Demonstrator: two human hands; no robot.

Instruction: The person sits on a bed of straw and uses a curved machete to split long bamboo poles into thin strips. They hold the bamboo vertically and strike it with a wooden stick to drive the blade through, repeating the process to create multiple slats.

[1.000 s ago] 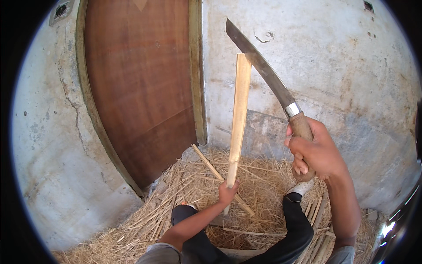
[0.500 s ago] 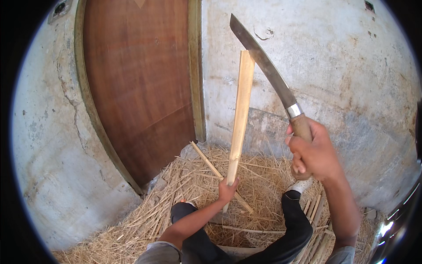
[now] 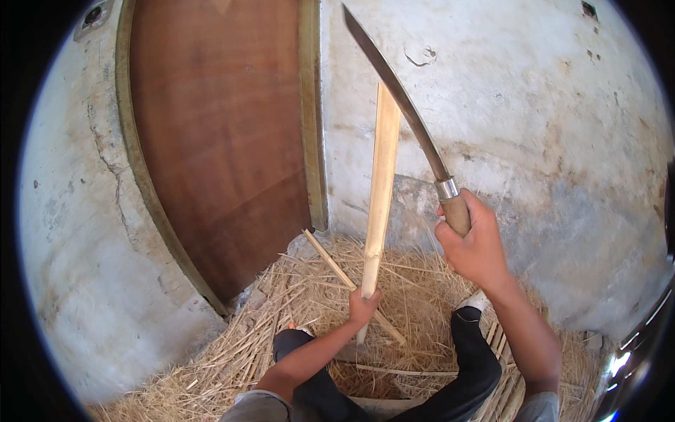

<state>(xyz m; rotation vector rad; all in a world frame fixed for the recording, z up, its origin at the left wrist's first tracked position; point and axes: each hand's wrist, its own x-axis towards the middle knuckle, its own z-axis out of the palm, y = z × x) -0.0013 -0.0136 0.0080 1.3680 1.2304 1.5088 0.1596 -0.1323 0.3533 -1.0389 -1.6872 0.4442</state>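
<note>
As bamboo (image 3: 382,176) rises steeply, knife (image 3: 408,112) slanting up-left

No readable text or signs.

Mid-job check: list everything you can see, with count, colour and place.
knife: 1, grey blade, brown handle, raised in right hand
strip: 1, pale yellow, upright in left hand
stick: 1, tan, slanting behind strip
straw: uncountable, tan, over floor
poles: several, tan, lower right
door: 1, brown, upper left
door frame: 1, yellowish brown, around door
wall: stained white-grey, both sides of door
wall box: 1, dark centre, top left
footwear: pale, on right foot
trousers: black, bottom centre
sleeves: 2, grey, bottom edge
left hand: 1, bare, gripping strip low
right hand: 1, bare, around knife handle
</note>
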